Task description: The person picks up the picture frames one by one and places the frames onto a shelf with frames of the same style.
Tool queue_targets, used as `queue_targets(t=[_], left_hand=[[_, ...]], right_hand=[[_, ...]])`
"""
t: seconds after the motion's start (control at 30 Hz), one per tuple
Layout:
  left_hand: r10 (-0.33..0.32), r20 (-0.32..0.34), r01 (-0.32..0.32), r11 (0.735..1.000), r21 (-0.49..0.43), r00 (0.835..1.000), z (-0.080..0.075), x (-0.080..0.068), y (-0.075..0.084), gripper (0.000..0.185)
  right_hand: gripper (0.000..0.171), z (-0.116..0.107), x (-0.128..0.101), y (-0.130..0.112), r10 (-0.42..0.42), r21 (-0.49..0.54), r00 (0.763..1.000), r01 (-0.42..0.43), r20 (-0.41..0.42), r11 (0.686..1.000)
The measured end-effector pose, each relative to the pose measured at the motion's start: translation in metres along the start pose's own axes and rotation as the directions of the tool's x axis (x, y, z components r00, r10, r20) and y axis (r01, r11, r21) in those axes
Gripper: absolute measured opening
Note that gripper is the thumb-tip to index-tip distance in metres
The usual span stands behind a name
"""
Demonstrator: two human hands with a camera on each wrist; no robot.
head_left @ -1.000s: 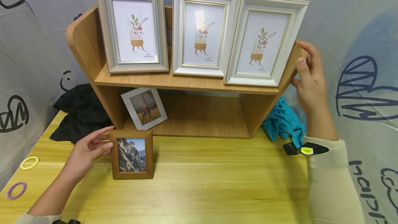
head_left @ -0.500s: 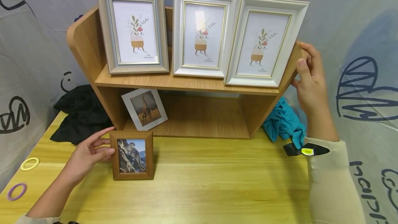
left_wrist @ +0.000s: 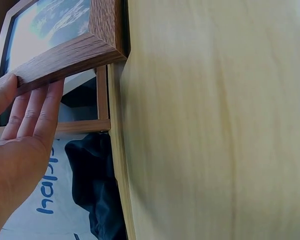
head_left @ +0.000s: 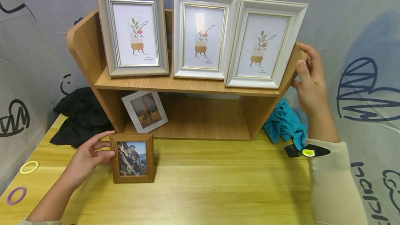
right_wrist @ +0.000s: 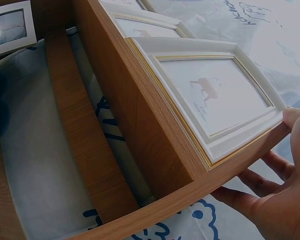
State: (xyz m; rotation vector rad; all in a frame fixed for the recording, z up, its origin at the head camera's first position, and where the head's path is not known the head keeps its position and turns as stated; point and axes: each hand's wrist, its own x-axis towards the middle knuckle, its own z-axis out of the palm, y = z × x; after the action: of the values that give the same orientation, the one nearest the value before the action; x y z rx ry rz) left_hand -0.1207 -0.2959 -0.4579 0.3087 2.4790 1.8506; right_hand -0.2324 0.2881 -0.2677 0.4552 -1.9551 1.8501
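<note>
My left hand (head_left: 84, 160) holds a brown wooden photo frame (head_left: 132, 159) by its left edge, thumb at the front and fingers behind. The frame, with a leopard-like spotted cat picture, stands on the table before the wooden shelf (head_left: 200, 117). In the left wrist view, the thumb and fingers meet the wooden border (left_wrist: 65, 60). My right hand (head_left: 312, 86) grips the shelf's right side panel, its thumb toward the front. Close to that hand leans a white photo frame (right_wrist: 214, 95). A smaller white frame (head_left: 144, 111) with a giraffe picture tilts in the lower compartment.
On the upper board stand a beige frame (head_left: 134, 32) and another white frame (head_left: 204, 34). Black cloth (head_left: 81, 117) lies left of the shelf, teal cloth (head_left: 284, 121) right. A yellow ring (head_left: 29, 167) and a purple ring (head_left: 16, 196) lie at the table's left edge.
The whole head view has shifted slightly downward in the picture. Both hands keep their holds, and no object has visibly moved on the shelf or table.
</note>
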Motion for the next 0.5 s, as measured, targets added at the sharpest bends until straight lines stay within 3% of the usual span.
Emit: queue_targets(t=[0.23,0.5], left_hand=[[0.034,0.015,-0.033,0.998,-0.056,0.999,0.0007,0.0009,-0.0006,0.058],[0.028,0.042,-0.024,0.995,-0.094,0.999,0.0057,0.0066,0.0055,0.057]], right_hand=[[0.043,0.0003,-0.0001,0.0006,-0.008,0.024,1.000,0.008,0.001,1.000],[0.043,0.0005,0.0002,0.0002,-0.008,0.012,1.000,0.008,-0.002,1.000]])
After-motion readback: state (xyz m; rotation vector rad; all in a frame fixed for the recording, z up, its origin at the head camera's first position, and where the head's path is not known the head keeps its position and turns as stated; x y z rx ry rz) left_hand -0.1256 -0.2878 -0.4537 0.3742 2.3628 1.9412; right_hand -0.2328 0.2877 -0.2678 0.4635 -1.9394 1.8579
